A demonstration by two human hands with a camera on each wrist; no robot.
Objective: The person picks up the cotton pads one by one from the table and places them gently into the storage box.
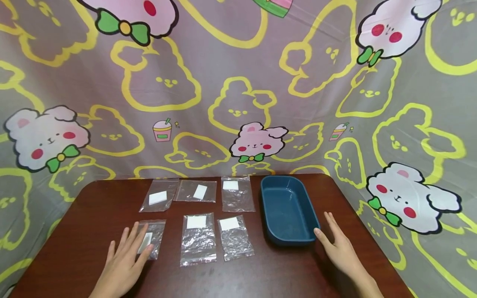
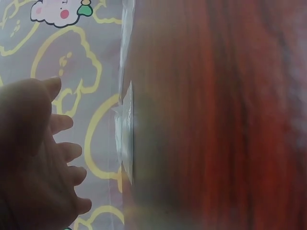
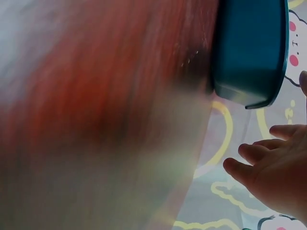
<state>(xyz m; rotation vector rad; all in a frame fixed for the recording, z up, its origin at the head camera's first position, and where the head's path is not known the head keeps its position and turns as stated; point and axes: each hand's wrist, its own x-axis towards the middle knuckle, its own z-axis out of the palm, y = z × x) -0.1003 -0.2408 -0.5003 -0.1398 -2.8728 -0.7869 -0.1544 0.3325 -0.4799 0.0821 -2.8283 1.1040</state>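
My left hand, fingers spread, hovers over the near-left clear plastic bag, partly covering it and the white rectangular piece in it. In the left wrist view, that hand is raised above the table, fingers extended, with nothing in it. At the right, my right hand is beside the near-right corner of a dark blue rectangular basin, its thumb tip overlapping the rim in the head view. The right wrist view has the right hand with extended fingers beneath the blue basin's end in the picture.
Two more bags lie in the near row, and a back row holds a left bag, a middle bag and a right bag, each with a white piece. A patterned curtain surrounds the brown table.
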